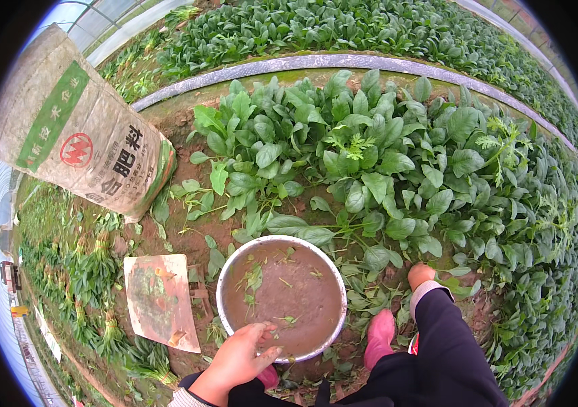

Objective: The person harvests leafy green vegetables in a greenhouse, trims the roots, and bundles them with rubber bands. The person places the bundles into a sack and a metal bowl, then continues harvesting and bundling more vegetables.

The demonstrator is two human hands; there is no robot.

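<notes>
A round metal basin (221, 285) stands on the soil before me, with muddy residue and loose leaves inside. My left hand (245, 351) hovers over its lower left rim, fingers slightly curled and apart, holding nothing. To the right, my right hand (421, 276) reaches down at the edge of the leafy green plants (400, 163); its fingers are hidden, so what it touches cannot be told. Cut leaves (365, 285) lie on the ground between the basin and that hand. Left of the basin is a dirty flat board (139, 310) with several short pegs or stubs on it.
A large printed woven sack (75, 132) stands at upper left. Tied bunches of greens (111, 330) lie in rows at lower left. My pink boots (380, 333) stand by the basin. A long pale edging strip (289, 62) crosses behind the plants.
</notes>
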